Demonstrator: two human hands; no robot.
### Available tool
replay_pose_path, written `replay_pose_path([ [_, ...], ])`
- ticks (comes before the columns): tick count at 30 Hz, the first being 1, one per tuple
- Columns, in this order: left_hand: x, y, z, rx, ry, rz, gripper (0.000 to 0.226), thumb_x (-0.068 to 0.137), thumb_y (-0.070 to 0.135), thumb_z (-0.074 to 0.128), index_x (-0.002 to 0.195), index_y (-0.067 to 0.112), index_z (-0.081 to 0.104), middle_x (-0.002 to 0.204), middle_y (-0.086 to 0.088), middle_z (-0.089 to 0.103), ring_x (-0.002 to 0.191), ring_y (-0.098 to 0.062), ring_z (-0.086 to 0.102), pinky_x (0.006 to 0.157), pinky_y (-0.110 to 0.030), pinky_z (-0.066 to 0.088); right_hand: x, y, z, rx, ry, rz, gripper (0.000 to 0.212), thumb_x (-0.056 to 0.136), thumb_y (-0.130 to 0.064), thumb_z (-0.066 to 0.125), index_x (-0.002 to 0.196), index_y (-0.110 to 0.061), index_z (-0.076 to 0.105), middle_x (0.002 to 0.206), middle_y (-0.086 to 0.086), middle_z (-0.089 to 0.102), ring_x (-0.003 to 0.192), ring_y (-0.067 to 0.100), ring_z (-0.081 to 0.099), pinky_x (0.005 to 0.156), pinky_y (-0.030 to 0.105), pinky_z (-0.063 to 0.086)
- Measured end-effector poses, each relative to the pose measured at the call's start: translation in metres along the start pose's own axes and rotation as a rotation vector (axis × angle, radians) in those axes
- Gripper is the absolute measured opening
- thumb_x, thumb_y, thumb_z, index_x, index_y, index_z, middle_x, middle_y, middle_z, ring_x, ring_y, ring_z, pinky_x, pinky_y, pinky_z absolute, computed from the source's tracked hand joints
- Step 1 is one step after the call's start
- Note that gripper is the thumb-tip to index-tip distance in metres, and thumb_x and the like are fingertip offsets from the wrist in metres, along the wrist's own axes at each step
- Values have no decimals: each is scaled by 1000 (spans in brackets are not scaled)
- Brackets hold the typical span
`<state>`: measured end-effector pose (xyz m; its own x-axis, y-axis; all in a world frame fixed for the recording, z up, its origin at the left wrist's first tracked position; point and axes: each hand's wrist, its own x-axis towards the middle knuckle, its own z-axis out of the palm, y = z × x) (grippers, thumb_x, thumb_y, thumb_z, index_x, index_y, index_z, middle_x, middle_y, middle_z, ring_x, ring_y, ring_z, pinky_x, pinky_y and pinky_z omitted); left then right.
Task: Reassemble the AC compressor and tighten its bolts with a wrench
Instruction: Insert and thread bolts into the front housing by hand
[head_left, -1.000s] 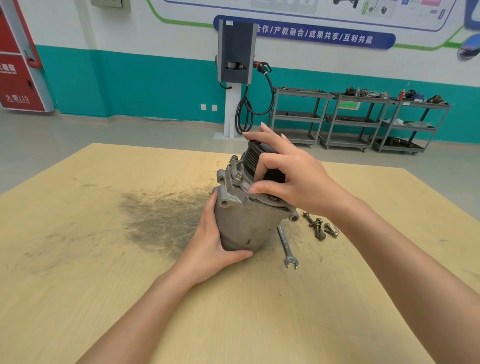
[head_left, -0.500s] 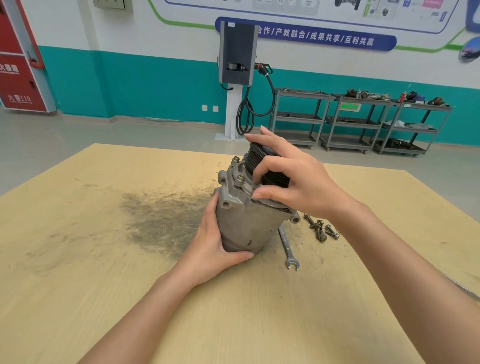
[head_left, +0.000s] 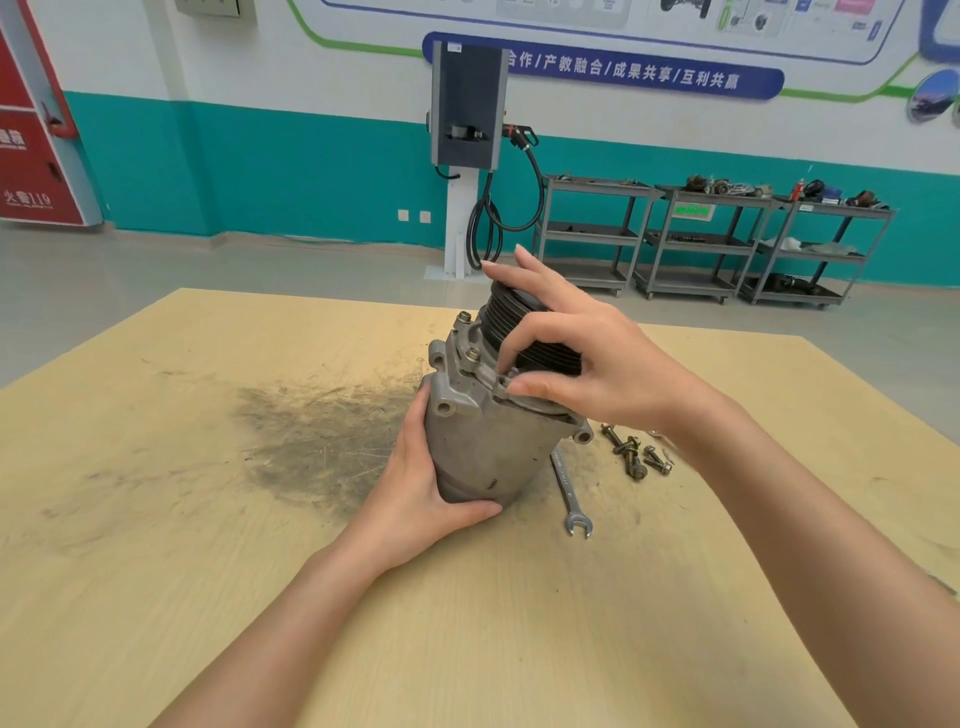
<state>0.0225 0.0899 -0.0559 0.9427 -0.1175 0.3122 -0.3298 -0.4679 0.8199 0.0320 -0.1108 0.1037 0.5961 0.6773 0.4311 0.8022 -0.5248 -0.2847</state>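
3 trolleys (head_left: 711, 239) behind; wrench (head_left: 569, 493), bolts (head_left: 634, 454) beside compressor (head_left: 483, 441).

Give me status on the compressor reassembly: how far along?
Done: two bolts sit in the front flange of the compressor. In hand: left hand grips the body while the right hand pinches at another flange ear, apparently starting a bolt. Left: loose bolts and the wrench lie untouched on the table, so tightening hasn't begun.

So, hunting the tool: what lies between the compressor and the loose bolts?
In the head view, the wrench lies on the table between the compressor and the loose bolts.
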Motion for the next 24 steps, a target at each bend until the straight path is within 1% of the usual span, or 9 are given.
replay_pose_path([
  [2, 0, 0, 0, -3, -2, -1, 134, 56, 49, 89, 149, 43, -6, 158, 12, 21, 143, 0, 23, 119, -32, 27, 1, 1, 1, -20, 6, 32, 13, 87, -29, 70, 90, -16, 69, 157, -5, 29, 150, 9, 8, 120, 40, 18],
  [5, 0, 1, 0, -5, -8, -5, 133, 54, 53, 87, 149, 44, -6, 158, 11, 22, 143, -1, 25, 119, -32, 28, 4, -3, 9, -69, 94, 80, 26, 83, -38, 72, 81, -12, 65, 154, -9, 36, 148, 8, 15, 117, 34, 24],
  [7, 0, 1, 0, -7, -5, -8, 133, 54, 54, 87, 149, 43, -5, 158, 11, 23, 143, -2, 26, 118, -33, 29, 3, -4, 9, -72, 101, 70, 26, 82, -41, 71, 83, -16, 66, 153, -9, 36, 148, 8, 15, 114, 32, 25],
  [10, -1, 0, 0, -14, -3, -10, 133, 53, 55, 87, 149, 44, -4, 157, 12, 23, 143, -1, 26, 118, -34, 29, 1, -1, 1, -27, 2, 19, 13, 85, -35, 71, 94, -26, 67, 158, -8, 28, 150, 8, 6, 118, 38, 22],
  [12, -1, 0, 0, -14, -5, -8, 132, 54, 54, 87, 149, 45, -4, 157, 13, 22, 143, 0, 25, 119, -34, 29, 2, -1, -1, -23, -28, 32, 8, 86, -31, 71, 91, -29, 65, 159, -9, 25, 150, 6, 1, 117, 43, 26],
  [16, -1, 1, 0, -13, -4, -6, 131, 53, 56, 86, 149, 45, -3, 157, 11, 24, 143, -2, 27, 118, -36, 30, 4, -3, 8, -72, 70, 79, 20, 82, -40, 72, 80, -24, 61, 156, -12, 31, 149, 5, 7, 104, 44, 40],
  [20, -1, 1, 0, -16, -3, -11, 129, 53, 56, 86, 148, 47, -2, 157, 11, 24, 142, -2, 27, 118, -36, 31, 3, -4, 7, -42, 59, 58, 18, 81, -43, 71, 89, -28, 66, 157, -10, 29, 149, 6, 5, 110, 42, 34],
  [22, -1, 1, -1, -15, -2, -10, 130, 54, 54, 87, 148, 45, -2, 156, 12, 24, 142, -2, 26, 118, -35, 30, 2, -1, 0, -9, -8, 21, 15, 85, -36, 70, 98, -29, 67, 160, -7, 24, 150, 8, 0, 115, 45, 28],
  [24, 0, 1, 0, -13, -1, -12, 130, 55, 52, 88, 148, 45, -2, 156, 12, 25, 142, -1, 26, 118, -35, 29, 2, 0, -3, -14, -50, 16, 9, 88, -29, 69, 96, -25, 69, 160, -6, 22, 150, 9, -3, 116, 45, 27],
])
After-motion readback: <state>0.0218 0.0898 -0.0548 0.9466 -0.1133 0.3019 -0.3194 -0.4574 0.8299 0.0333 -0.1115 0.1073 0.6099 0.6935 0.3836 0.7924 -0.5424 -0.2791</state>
